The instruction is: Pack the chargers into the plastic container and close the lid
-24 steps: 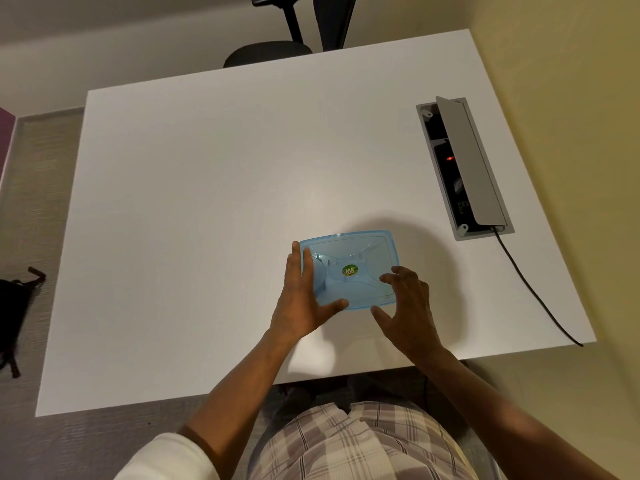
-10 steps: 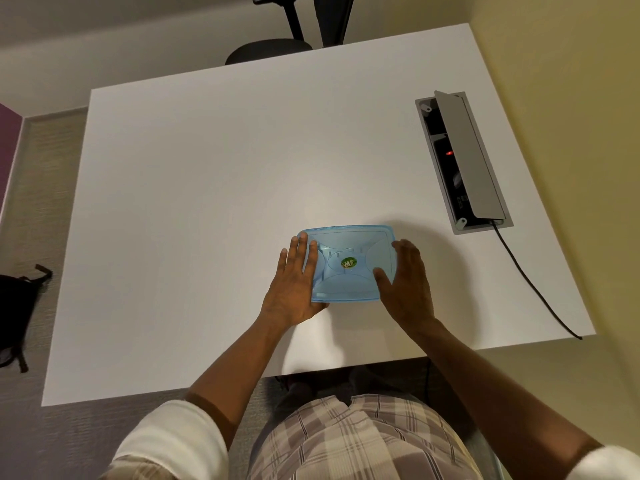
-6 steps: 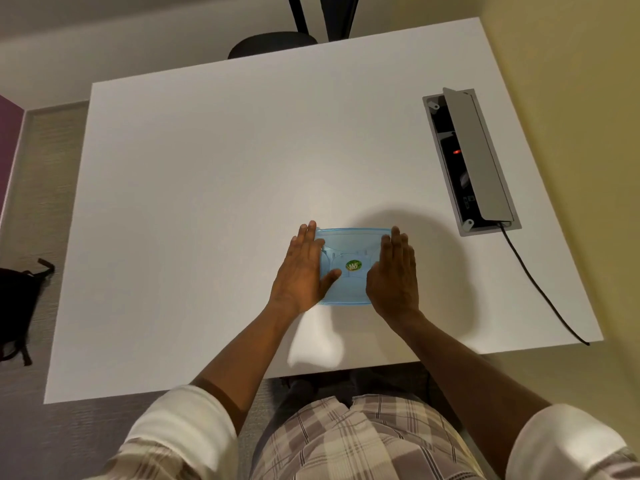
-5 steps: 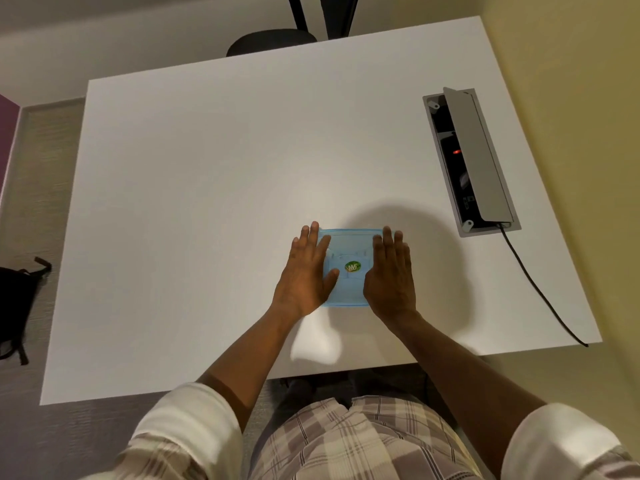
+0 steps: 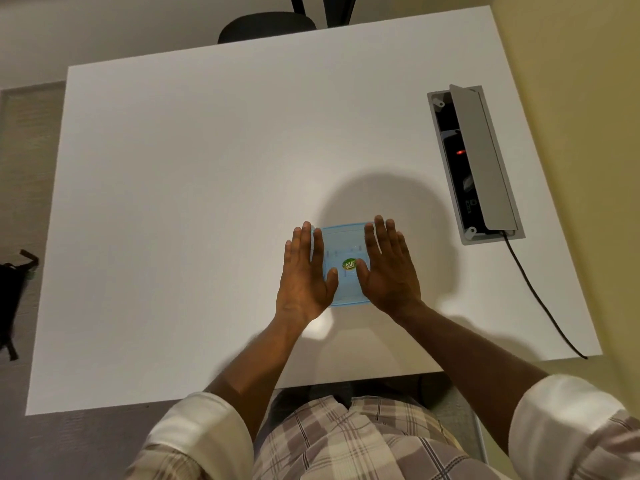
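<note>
The blue lid (image 5: pixel 344 252) of the plastic container is pressed flat by the left hand (image 5: pixel 305 277) and right hand (image 5: pixel 388 273), fingers spread, near the front edge of the white desk (image 5: pixel 207 168). An unseated corner could be left by uneven pressure. A round green-yellow sticker (image 5: pixel 349 264) is seen; its lettering cannot be read.

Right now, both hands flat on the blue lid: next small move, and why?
Probably press down evenly and run the palms outward to the edges to seat it. The left hand and right hand lie open and flat on the blue lid, which sits level over the container. Whether every edge has snapped shut cannot be told. No chargers lie on the white table.
</note>
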Demonstrator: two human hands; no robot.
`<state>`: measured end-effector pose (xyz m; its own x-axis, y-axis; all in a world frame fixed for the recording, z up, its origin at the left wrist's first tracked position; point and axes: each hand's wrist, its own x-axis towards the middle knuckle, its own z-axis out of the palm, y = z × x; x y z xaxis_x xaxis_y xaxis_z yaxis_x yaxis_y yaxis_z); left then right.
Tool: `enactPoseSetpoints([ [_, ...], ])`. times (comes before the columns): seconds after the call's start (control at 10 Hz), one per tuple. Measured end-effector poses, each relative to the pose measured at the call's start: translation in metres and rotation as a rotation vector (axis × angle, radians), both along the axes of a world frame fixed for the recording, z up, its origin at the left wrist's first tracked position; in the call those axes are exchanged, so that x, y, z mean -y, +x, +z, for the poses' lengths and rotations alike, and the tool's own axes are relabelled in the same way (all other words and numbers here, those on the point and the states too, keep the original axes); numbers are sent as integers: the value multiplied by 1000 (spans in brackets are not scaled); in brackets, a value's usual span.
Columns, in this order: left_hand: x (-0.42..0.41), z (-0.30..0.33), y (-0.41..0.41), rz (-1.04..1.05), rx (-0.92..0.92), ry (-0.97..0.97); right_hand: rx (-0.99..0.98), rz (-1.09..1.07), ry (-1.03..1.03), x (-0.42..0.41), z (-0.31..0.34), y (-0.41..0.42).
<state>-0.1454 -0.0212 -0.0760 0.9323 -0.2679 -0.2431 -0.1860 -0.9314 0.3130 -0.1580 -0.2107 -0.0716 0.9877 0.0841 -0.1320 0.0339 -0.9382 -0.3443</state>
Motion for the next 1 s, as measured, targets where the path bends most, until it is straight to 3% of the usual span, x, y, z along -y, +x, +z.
enactPoseSetpoints([
  [0.7, 0, -12, 11, 18, 83, -19, 74, -24, 10, 0, -17, 13],
  [0.9, -13, -11, 11, 18, -68, -26, -51, 40, -6, -6, -24, 19],
  [1.0, -33, 95, 28, -71, 262, -130, 337, 132, -22, -11, 86, 32],
])
